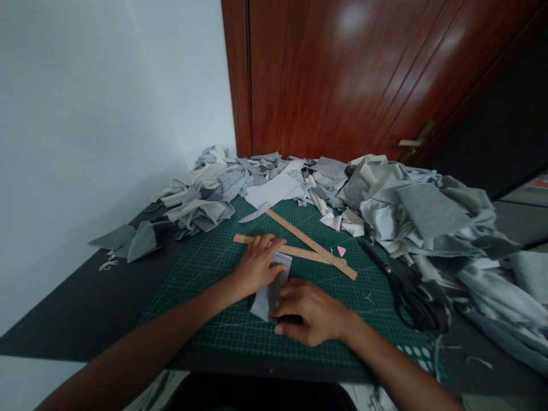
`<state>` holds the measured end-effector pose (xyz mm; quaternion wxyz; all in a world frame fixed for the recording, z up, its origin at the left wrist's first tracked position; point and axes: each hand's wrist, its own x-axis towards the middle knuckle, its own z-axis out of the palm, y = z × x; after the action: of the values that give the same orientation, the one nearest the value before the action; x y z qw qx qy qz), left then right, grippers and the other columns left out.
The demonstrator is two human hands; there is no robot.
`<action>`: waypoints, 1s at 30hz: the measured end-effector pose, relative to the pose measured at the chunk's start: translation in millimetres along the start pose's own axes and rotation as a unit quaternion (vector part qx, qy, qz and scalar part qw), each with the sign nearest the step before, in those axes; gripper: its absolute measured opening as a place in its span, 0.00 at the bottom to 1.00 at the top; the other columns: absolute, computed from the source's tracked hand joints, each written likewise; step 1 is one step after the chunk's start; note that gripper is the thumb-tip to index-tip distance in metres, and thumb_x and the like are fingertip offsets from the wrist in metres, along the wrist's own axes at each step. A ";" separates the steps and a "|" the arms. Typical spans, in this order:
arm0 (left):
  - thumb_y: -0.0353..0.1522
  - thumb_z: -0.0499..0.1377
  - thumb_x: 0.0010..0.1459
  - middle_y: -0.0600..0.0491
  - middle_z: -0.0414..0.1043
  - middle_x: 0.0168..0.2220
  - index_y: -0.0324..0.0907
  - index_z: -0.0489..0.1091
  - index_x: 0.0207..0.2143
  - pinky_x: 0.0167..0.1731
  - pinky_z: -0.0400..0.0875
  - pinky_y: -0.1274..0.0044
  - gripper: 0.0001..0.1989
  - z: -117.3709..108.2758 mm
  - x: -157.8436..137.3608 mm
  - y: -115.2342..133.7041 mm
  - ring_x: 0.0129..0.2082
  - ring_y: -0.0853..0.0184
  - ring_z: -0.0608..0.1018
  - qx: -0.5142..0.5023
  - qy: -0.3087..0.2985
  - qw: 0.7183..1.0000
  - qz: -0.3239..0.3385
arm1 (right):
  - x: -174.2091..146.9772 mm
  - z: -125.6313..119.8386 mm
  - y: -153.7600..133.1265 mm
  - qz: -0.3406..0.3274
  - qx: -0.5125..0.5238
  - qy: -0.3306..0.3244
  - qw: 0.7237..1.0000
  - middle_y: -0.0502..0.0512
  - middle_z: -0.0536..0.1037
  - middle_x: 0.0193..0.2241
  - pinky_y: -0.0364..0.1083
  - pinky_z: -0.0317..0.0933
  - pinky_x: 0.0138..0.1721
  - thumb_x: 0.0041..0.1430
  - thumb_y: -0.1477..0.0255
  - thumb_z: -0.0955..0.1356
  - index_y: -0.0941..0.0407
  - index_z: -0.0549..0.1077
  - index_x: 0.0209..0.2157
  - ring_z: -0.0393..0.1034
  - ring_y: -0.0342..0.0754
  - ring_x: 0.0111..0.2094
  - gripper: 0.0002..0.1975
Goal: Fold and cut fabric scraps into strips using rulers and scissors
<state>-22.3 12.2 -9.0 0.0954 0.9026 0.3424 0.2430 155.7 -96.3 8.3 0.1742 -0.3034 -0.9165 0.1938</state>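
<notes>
Wall (107, 85): pale, behind the bench on my left.
Bench (64, 308): dark, running under everything, with white lettering (108, 262) near its left side.
Left scraps (201, 208): grey and cream cloth heaped against the wall, a few darker grey pieces lying out to the left.
Mat (192, 274): green, gridded, flat on the bench beneath my work.
Left grip (257, 265): open, my fingers reaching over the level ruler, my thumb spread out over the cloth's upper part.
Cloth (265, 298): a small grey piece on the mat, between my two grips, its upper end beside the level ruler.
White sheet (274, 191): at the mat's far edge, among the scraps.
Rulers: the level ruler (306, 253) runs out from under my left fingers and crosses the slanting ruler (299, 233) near its right end.
Right grip (314, 313): fingers curled at the cloth's lower right edge, thumb below; I cannot tell whether they pinch it.
Door (321, 74): reddish brown, beyond the heaped cloth.
Pink triangle (341, 251): just above the crossed rulers' right ends.
Scissors (396, 285): black handles towards me, blades pointing away and leftward.
Right scraps (432, 211): a bigger grey heap beside the scissors.
</notes>
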 end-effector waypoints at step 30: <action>0.31 0.58 0.64 0.40 0.70 0.61 0.39 0.66 0.61 0.60 0.68 0.58 0.23 -9.3 -21.5 26.6 0.62 0.50 0.71 0.056 -0.136 0.985 0.090 | 0.7 -3.3 23.9 0.054 0.308 0.122 0.942 0.52 0.81 0.29 0.45 0.68 0.38 0.72 0.59 0.65 0.59 0.79 0.34 0.75 0.46 0.32 0.20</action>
<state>-25.7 -21.9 0.0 0.0684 0.9582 0.2567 0.1059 168.3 -77.3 0.3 0.3587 -0.3050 -0.7660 0.4377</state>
